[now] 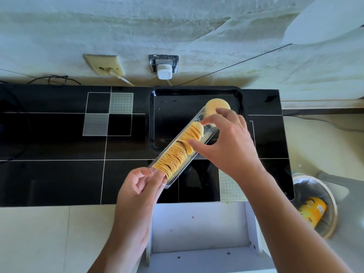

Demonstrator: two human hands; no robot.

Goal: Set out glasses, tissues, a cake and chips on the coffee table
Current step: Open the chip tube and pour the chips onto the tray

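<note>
1. Clear, ribbed plastic makes up the long chip tray (210,133), tilted over the black serving tray (197,91), its far end lower and the near end lifted toward the person
2. Stacked chips (173,156), thin golden curved ovals, fill the near half of the chip tray; a few already lie in a small heap (213,106) on the serving tray
3. Left hand (137,186) pinches the near end of the chip tray between thumb and curled fingers
4. Right hand (226,138) is clawed over the stack, thumb and fingertips closing on a batch of chips to draw them out
5. My judgement: the chips step is barely begun, most of the stack being still unloaded; no glasses, tissues or cake are in sight, so those appear to remain
6. Under it all is the glossy black table (59,174), with white lines and frosted squares
7. At right a bin (332,209) holds a yellow chip can (313,211); a rough pale wall (137,26) behind carries two sockets
</note>
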